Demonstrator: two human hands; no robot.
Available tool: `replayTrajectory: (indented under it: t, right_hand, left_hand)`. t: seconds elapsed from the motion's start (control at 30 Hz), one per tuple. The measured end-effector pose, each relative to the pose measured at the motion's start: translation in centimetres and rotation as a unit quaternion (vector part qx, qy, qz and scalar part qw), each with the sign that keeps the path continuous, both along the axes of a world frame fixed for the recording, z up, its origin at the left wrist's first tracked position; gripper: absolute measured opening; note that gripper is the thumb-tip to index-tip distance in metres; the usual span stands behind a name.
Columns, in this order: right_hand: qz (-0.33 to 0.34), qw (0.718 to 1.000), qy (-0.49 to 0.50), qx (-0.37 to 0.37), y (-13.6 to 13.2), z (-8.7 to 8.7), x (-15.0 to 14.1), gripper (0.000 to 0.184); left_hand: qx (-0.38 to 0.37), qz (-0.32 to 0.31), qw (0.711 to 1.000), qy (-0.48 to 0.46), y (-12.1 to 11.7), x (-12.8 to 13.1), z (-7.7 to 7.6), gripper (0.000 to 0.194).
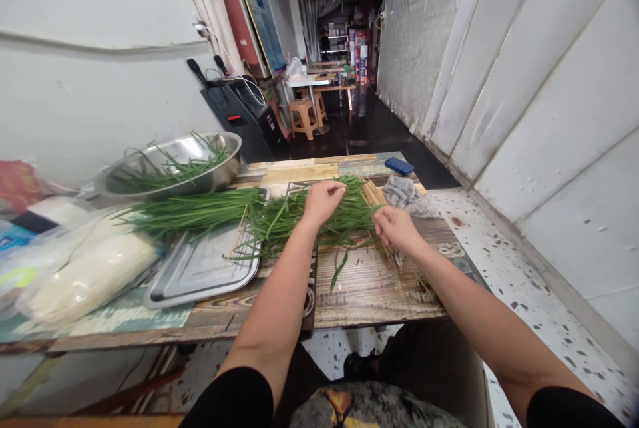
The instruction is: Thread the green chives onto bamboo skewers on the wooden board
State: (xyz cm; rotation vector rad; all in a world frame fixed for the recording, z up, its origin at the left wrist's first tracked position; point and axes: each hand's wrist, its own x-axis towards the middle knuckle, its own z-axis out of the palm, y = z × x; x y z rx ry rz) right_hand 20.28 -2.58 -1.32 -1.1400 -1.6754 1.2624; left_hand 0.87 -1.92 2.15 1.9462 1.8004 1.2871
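A loose heap of green chives [279, 218] spreads across the wooden-patterned table in front of me. My left hand [323, 203] is over the heap, thumb and fingertips pinched together; what lies between them, if anything, is too small to tell. At the heap's right end my right hand [395, 227] has its fingers closed, and what they grip is hidden. Thin bamboo skewers [372, 194] lie under and beside the right hand. A longer bundle of chives [204, 210] rests over the metal tray [167, 296] to the left, with a few skewers [240, 231] at its edge.
A steel bowl [219, 175] with more chives stands at the back left. Filled clear plastic bags [94, 268] lie on the left. A grey cloth [401, 191] and a dark blue box [399, 166] sit at the far right. A wall [564, 115] runs along the right.
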Motion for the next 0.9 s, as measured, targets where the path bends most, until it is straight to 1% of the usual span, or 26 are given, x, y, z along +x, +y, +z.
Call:
replayTrajectory:
  t: [0.03, 0.1, 0.17, 0.2, 0.27, 0.33, 0.37, 0.4, 0.43, 0.5, 0.57, 0.67, 0.73, 0.8, 0.87, 0.9]
  right_hand:
    - [0.004, 1.0, 0.002, -0.001, 0.0, 0.1, 0.0, 0.01]
    - [0.01, 1.0, 0.005, -0.002, -0.1, 0.2, 0.0, 0.012]
    - [0.01, 1.0, 0.006, 0.002, -0.2, 0.3, 0.0, 0.013]
    - [0.008, 1.0, 0.005, 0.004, -0.2, 0.3, 0.0, 0.012]
    - [0.0, 1.0, 0.006, 0.007, -0.2, 0.4, 0.1, 0.011]
    - [-0.007, 1.0, 0.005, 0.008, -0.1, 0.3, 0.1, 0.011]
    - [-0.007, 1.0, 0.003, 0.007, -0.1, 0.3, 0.1, 0.011]
    - [-0.006, 1.0, 0.001, 0.005, -0.1, 0.3, 0.1, 0.011]
    - [-0.005, 1.0, -0.001, 0.004, -0.1, 0.2, 0.1, 0.011]
    - [-0.003, 1.0, -0.001, 0.005, -0.1, 0.2, 0.0, 0.011]
    - [-0.007, 1.0, 0.002, 0.008, -0.1, 0.2, 0.1, 0.011]
    - [-0.015, 1.0, -0.004, 0.006, -0.1, 0.3, 0.1, 0.012]
    - [-0.016, 1.0, -0.009, 0.005, -0.2, 0.4, 0.2, 0.011]
    - [-0.016, 1.0, -0.009, 0.006, -0.2, 0.5, 0.2, 0.011]
    - [-0.014, 1.0, -0.009, 0.005, -0.2, 0.5, 0.2, 0.011]
    - [-0.013, 1.0, -0.009, 0.004, -0.2, 0.5, 0.1, 0.011]
  left_hand:
    - [-0.001, 0.011, 1.0, -0.02, 0.2, 0.0, -0.2, 0.018]
    - [-0.009, 0.015, 0.999, -0.038, 0.4, 0.2, -0.5, 0.017]
    - [-0.006, 0.025, 0.999, -0.035, 0.2, 0.5, -0.4, 0.018]
    - [0.015, 0.041, 0.999, -0.028, 0.0, 0.5, -0.1, 0.019]
    - [0.103, 0.111, 0.989, -0.003, -0.7, 0.4, 0.7, 0.023]
    - [0.212, 0.204, 0.955, 0.028, -1.4, 0.1, 1.7, 0.027]
    - [0.254, 0.237, 0.937, 0.042, -1.7, -0.1, 2.0, 0.028]
    - [0.282, 0.254, 0.924, 0.055, -1.9, -0.3, 2.3, 0.029]
    - [0.298, 0.258, 0.917, 0.067, -2.1, -0.5, 2.4, 0.029]
    - [0.305, 0.234, 0.918, 0.099, -1.9, -0.7, 2.3, 0.029]
    - [0.274, 0.189, 0.932, 0.144, -1.4, -0.9, 1.6, 0.029]
    - [0.16, 0.12, 0.957, 0.209, -0.4, -1.1, 0.3, 0.029]
    - [0.093, 0.087, 0.965, 0.23, 0.1, -1.2, -0.3, 0.031]
    - [0.059, 0.04, 0.966, 0.247, 0.4, -1.2, -0.7, 0.029]
    - [0.04, -0.01, 0.96, 0.277, 0.5, -1.0, -0.8, 0.022]
    - [0.03, -0.025, 0.955, 0.294, 0.5, -0.8, -0.9, 0.019]
